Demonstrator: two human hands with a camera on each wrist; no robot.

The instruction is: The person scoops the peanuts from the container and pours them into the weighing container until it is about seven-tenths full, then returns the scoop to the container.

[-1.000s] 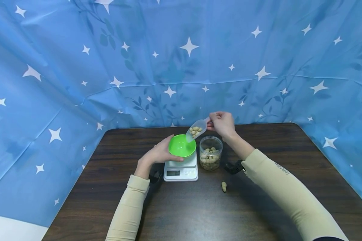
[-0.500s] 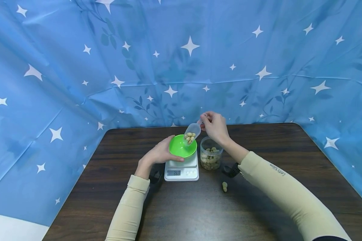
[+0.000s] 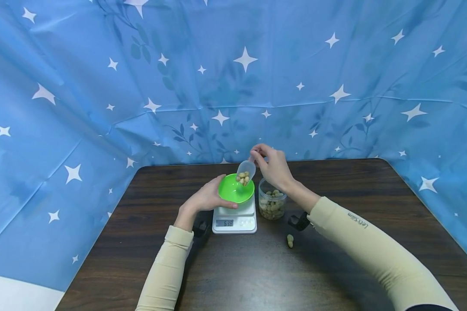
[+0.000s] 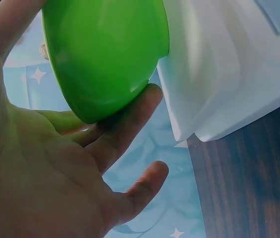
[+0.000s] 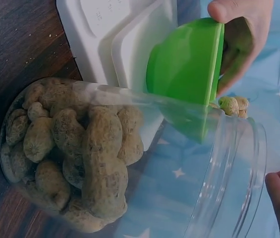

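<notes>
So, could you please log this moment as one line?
left hand: steadies green bowl on scale | right hand: tips peanut scoop over bowl | jar: beside scale

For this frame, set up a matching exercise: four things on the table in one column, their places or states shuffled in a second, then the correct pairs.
Things:
1. green bowl
2. clear scoop
3. clear jar
4. loose peanut

Places or states:
A. lies alone on the dark table
B. tilted over the bowl, pinched by the right hand
C. sits on the white scale, left hand against its side
D. stands right of the scale, partly full of peanuts

Pairs: 1-C, 2-B, 3-D, 4-A
</notes>
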